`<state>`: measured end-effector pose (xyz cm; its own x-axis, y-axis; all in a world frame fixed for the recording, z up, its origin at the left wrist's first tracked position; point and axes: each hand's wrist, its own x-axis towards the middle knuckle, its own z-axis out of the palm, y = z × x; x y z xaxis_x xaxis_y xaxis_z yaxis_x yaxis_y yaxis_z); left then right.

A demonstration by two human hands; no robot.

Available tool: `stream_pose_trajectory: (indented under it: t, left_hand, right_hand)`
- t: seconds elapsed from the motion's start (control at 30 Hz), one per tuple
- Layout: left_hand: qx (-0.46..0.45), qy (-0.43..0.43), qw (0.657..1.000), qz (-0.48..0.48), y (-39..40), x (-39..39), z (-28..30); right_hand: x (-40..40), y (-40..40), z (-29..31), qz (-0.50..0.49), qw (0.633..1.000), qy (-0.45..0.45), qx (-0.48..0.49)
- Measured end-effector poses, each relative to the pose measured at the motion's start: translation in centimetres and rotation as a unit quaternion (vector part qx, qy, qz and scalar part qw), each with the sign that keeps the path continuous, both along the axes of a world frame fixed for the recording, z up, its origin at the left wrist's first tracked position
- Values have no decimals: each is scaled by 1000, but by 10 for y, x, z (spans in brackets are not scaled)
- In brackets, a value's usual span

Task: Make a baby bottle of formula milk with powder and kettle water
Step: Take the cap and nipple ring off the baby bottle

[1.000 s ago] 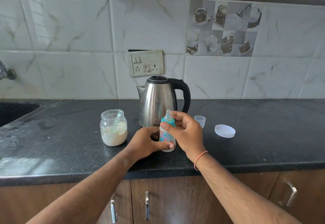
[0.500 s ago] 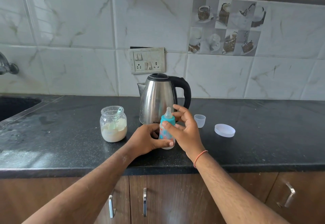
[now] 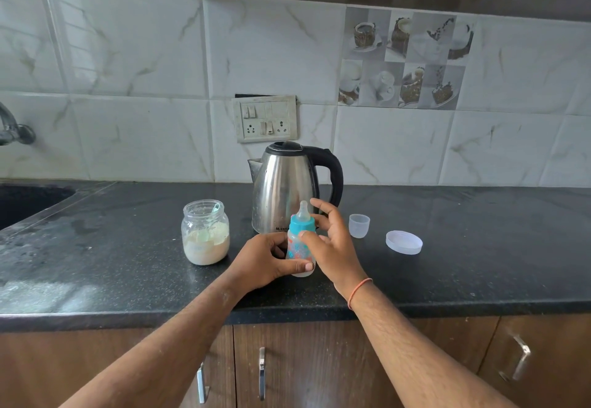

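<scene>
While you work the collar, take the steel kettle (image 3: 284,188) as your landmark; everything below is placed from it.

- Baby bottle (image 3: 300,241): upright on the black counter (image 3: 447,267), just in front of the kettle. Blue collar and teat on; body looks empty, though I cannot be sure.
- Left hand (image 3: 265,263): fingers and thumb wrapped round the bottle's lower body, steadying it.
- Right hand (image 3: 332,244): thumb and one fingertip lie against the blue collar, the other fingers spread loose; whether it really grips I cannot tell.
- Glass powder jar (image 3: 205,233): left of the kettle, unlidded, scoop handle showing inside.
- Small clear cap (image 3: 359,225): just right of the kettle.
- White lid (image 3: 404,242): farther right, well apart.

Handling note, as a judgement: the collar likely has to come off before filling. Keep your left hand low and firm, seat your right fingers evenly round the collar, and turn without tilting the bottle toward the kettle.
</scene>
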<state>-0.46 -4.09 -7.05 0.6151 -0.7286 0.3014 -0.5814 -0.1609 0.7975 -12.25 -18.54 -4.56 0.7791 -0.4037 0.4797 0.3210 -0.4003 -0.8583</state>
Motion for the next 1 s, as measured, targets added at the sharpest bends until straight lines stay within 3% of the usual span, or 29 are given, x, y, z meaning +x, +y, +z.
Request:
stream_pose_trajectory:
  t: [0.13, 0.3, 0.47, 0.63, 0.77, 1.0]
  left_hand:
    - [6, 2, 1000, 3, 0, -2, 1]
    - [2, -1, 1000, 3, 0, -4, 2]
    - [-11, -3, 1000, -7, 0, -2, 1]
    - [-4, 2, 1000, -5, 0, -3, 3]
    - [-4, 1, 1000, -5, 1, -4, 3]
    - [-4, 2, 1000, -2, 1, -4, 3]
  right_hand:
    - [1, 2, 0, -23, 999, -13, -26]
    - [1, -2, 0, 2, 999, -1, 32]
    - [-1, 2, 2, -23, 1000, -5, -21]
    - [0, -1, 1, 7, 999, 0, 41]
    - [-1, 3, 2, -13, 1000, -7, -16]
    - [0, -2, 0, 4, 1000, -2, 24]
